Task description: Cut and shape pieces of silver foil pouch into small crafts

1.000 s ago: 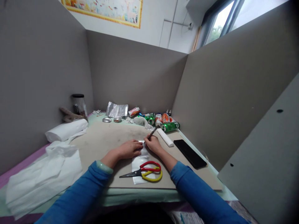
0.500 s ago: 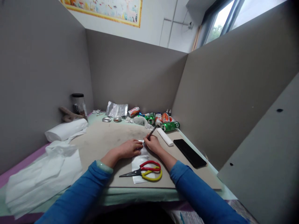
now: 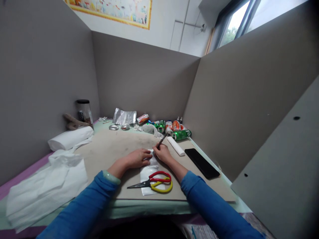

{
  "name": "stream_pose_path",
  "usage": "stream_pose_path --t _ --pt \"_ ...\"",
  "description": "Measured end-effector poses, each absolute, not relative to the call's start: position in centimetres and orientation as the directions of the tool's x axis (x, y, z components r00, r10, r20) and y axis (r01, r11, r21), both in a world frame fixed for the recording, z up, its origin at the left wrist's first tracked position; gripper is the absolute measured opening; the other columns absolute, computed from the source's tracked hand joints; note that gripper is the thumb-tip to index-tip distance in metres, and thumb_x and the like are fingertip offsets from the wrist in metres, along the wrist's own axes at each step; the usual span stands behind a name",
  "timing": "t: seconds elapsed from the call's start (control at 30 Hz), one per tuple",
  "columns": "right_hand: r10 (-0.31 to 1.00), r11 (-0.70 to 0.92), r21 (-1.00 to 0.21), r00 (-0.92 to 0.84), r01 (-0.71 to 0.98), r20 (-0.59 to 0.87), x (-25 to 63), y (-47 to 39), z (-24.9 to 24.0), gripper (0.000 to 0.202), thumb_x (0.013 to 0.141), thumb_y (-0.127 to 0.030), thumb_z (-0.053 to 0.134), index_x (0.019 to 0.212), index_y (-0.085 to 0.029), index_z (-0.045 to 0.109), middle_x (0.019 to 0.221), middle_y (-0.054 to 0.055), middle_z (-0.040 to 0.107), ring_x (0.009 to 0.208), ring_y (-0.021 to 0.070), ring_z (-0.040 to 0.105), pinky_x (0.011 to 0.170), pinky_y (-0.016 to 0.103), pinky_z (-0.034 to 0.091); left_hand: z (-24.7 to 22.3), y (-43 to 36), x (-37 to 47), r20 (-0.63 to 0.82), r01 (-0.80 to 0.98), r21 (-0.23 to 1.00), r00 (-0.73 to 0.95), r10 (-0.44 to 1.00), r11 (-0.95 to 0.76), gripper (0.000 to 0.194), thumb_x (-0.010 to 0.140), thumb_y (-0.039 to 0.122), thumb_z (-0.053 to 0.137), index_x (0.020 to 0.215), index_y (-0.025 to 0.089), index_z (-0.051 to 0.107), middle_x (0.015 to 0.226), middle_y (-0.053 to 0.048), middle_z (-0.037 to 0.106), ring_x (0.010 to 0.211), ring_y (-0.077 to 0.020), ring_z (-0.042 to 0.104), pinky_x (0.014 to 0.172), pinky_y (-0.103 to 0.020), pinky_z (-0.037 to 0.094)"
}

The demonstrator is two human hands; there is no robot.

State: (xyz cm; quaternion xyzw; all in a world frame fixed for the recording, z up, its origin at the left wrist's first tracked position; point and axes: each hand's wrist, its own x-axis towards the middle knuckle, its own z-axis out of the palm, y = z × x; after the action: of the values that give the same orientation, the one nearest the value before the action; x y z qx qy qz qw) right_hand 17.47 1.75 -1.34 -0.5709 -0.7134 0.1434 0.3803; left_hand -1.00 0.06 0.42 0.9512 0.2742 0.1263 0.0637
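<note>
A dark pen [image 3: 161, 140] is gripped in my right hand [image 3: 162, 153], its lower tip hidden by the fingers at the top of a shiny silver-white sheet [image 3: 147, 172]. My left hand [image 3: 138, 158] lies flat, its fingers stretched onto the sheet's upper left edge. Across the lower part of that sheet rest scissors [image 3: 152, 182] with one red and one yellow handle, their dark blades pointing left. Beneath all of it is a beige board [image 3: 107, 149].
To the right lie a white bar [image 3: 176, 146] and a black phone [image 3: 202, 163]. Several crushed drink cans [image 3: 181, 134] and a silver sheet [image 3: 124, 117] sit along the back. On the left are a white roll [image 3: 71, 138], white cloth [image 3: 47, 186] and a lidded jar [image 3: 84, 113].
</note>
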Motion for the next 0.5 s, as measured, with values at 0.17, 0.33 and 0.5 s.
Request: stream_pose_path --t 0.17,0.33,0.5 --pt "0.925 0.304 -0.645 -0.054 0.701 0.377 17.47 1.77 -1.35 0.024 0.079 -0.027 0.05 0.064 -0.015 0.065 0.061 0.006 0.065 0.063 0.0166 0.06 0.061 0.022 0.041 0.28 0.18 -0.98 0.207 0.503 0.17 0.822 0.53 -0.847 0.028 0.088 0.033 0.05 0.111 0.021 0.061 0.12 -0.007 0.058 0.11 -0.0232 0.054 0.093 -0.031 0.04" --pt "0.928 0.294 -0.643 -0.052 0.707 0.368 17.47 1.78 -1.35 0.024 0.079 -0.028 0.05 0.065 -0.015 0.065 0.06 0.006 0.064 0.062 0.0165 0.059 0.06 0.022 0.041 0.42 0.09 -0.97 0.202 0.497 0.178 0.826 0.526 -0.849 0.026 0.088 0.032 0.05 0.109 0.021 0.062 0.119 -0.008 0.059 0.109 -0.0237 0.054 0.092 -0.032 0.041" --pt "0.929 0.298 -0.647 -0.056 0.702 0.367 17.52 1.87 -1.42 0.024 0.079 -0.028 0.051 0.066 -0.014 0.065 0.061 0.006 0.065 0.062 0.0161 0.059 0.061 0.022 0.041 0.4 0.12 -0.92 0.213 0.491 0.181 0.826 0.522 -0.852 0.026 0.088 0.032 0.051 0.109 0.021 0.062 0.116 -0.008 0.06 0.108 -0.0234 0.054 0.092 -0.032 0.041"
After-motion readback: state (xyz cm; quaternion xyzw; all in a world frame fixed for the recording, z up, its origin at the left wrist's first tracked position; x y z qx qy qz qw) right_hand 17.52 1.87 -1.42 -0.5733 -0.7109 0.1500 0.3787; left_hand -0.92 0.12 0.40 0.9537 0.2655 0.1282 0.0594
